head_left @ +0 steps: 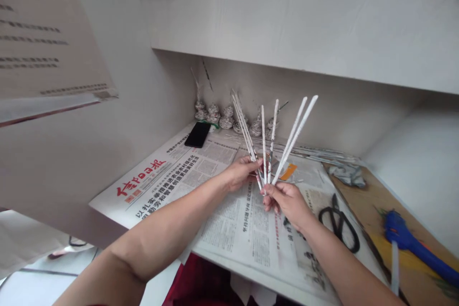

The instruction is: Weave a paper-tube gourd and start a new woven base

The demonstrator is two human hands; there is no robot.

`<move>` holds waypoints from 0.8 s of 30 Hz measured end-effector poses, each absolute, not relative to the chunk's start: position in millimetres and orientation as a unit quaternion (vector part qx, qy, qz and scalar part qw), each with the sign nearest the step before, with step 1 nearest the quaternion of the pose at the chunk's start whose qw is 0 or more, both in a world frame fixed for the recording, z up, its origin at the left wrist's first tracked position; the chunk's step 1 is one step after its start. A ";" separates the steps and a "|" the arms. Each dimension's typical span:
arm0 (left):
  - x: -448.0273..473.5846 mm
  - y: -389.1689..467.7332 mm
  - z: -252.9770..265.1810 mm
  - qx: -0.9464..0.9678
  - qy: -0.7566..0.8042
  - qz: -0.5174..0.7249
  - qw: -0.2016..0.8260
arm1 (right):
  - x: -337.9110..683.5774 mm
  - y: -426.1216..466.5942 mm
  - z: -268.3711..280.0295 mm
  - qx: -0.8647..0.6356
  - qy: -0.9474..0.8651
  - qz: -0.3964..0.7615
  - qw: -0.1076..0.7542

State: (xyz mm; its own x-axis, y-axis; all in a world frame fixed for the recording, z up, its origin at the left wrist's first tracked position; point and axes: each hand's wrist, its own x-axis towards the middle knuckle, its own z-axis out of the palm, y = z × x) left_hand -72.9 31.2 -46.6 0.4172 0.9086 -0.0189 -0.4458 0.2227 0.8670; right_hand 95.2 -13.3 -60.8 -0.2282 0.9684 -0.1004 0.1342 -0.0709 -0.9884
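Several thin white rolled-paper sticks [294, 135] fan upward and meet at a joined base above the newspaper-covered table. My right hand [287, 201] pinches that base between thumb and fingers. On the left side of the fan, my left hand [242, 173] is closed around some of the sticks, a little above the base. Its fingertips are partly hidden behind the sticks. Beneath both hands lies a printed newspaper [229, 234]. A small orange piece [289, 172] sits just behind my right hand.
Black-handled scissors [339, 224] lie right of my right arm. A blue glue gun [405, 234] rests on cardboard beyond, near a crumpled grey cloth [347, 175]. Along the back stand several woven paper gourd shapes [226, 118], a black phone [198, 135] and loose paper sticks [319, 154]. A white overhang spans above.
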 end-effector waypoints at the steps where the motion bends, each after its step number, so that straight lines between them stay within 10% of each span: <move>1: -74.1 31.2 -45.9 0.427 0.278 0.457 0.729 | 95.4 -13.2 -60.6 -0.489 -0.564 0.544 0.384; 24: -68.9 28.9 -48.3 0.372 0.215 0.475 0.768 | 95.7 -13.3 -68.5 -0.492 -0.570 0.570 0.328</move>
